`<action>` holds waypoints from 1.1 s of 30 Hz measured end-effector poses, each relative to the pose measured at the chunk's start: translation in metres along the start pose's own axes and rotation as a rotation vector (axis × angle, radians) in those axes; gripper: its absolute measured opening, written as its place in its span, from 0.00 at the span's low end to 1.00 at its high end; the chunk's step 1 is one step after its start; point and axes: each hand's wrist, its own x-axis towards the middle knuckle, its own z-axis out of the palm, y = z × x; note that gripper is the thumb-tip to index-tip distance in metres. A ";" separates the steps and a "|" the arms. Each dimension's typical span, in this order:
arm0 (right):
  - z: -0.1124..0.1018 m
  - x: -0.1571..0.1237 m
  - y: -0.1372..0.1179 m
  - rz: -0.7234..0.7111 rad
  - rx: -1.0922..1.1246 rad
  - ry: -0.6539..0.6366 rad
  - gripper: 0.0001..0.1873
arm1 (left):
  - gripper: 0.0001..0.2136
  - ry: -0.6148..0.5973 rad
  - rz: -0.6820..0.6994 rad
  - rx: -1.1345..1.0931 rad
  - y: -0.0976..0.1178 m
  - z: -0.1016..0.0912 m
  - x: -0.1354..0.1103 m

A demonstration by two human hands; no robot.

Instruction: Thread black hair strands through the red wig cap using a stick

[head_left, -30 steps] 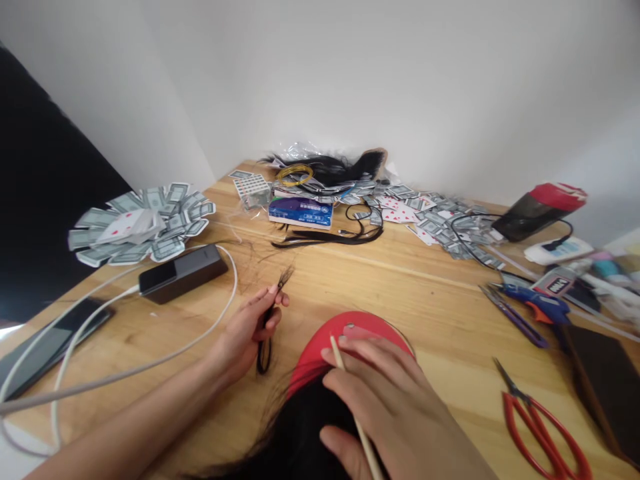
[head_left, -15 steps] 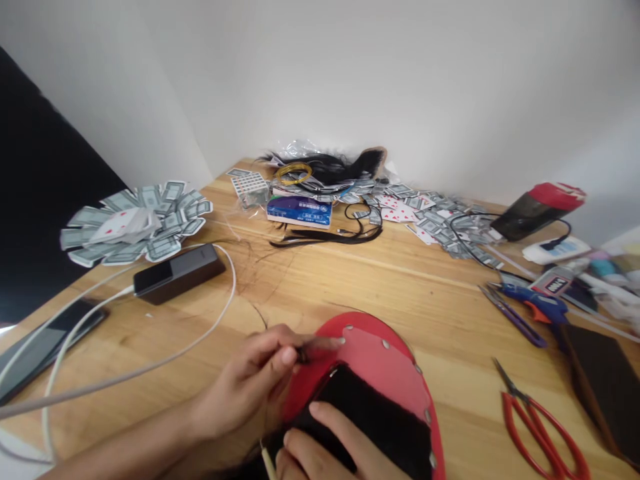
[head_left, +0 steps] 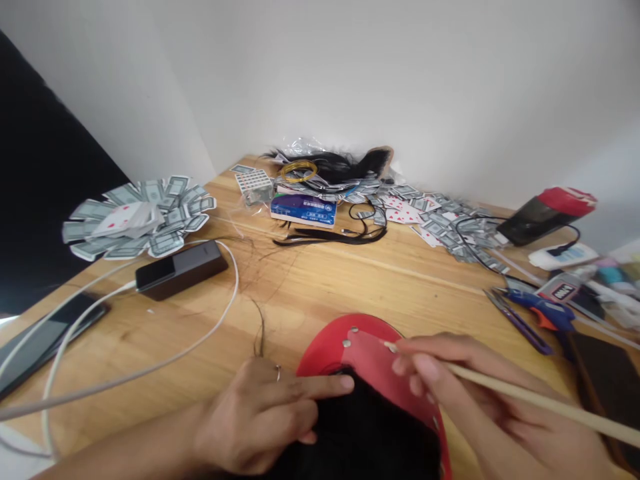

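A round red form (head_left: pixel 330 333) sits at the table's front, with a pinkish translucent mesh piece (head_left: pixel 373 357) fixed on it by several round-headed pins (head_left: pixel 347 343). Black hair (head_left: pixel 375 433) covers its lower part. My left hand (head_left: pixel 265 413) lies over the hair's left edge: the index finger points right and presses the hair down, the other fingers curl under. A thin dark strand (head_left: pixel 261 327) shows just behind that hand. Pinched in my right hand (head_left: pixel 480 393) is a thin pale wooden stick (head_left: pixel 530 398), its tip close to a pin on the mesh.
On the right lie a purple-handled cutter (head_left: pixel 525 327), blue pliers (head_left: pixel 540 307) and a dark brown block (head_left: pixel 607 380). White cables (head_left: pixel 233 293), a power bank (head_left: pixel 183 267) and a phone (head_left: pixel 55 337) are left. Playing cards (head_left: pixel 407 210) and a blue box (head_left: pixel 305 210) stand farther back.
My left hand has gone from pinching a dark strand over the mesh to pressing the hair. My right hand has risen from the hair to the mesh's right side, stick now pinched there.
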 end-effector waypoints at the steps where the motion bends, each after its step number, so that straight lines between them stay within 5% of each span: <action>1: 0.007 0.000 0.001 0.039 0.060 -0.032 0.07 | 0.12 -0.002 -0.003 0.004 0.000 0.000 0.000; 5: 0.030 -0.005 0.006 0.175 0.254 0.018 0.04 | 0.12 -0.015 -0.012 0.003 0.000 -0.001 -0.002; 9: 0.038 -0.010 0.010 0.116 0.308 0.061 0.08 | 0.12 -0.031 0.000 0.000 -0.001 0.000 -0.005; 33: 0.034 -0.004 0.012 -0.078 0.090 0.004 0.10 | 0.14 -0.009 0.030 0.025 -0.002 0.002 -0.004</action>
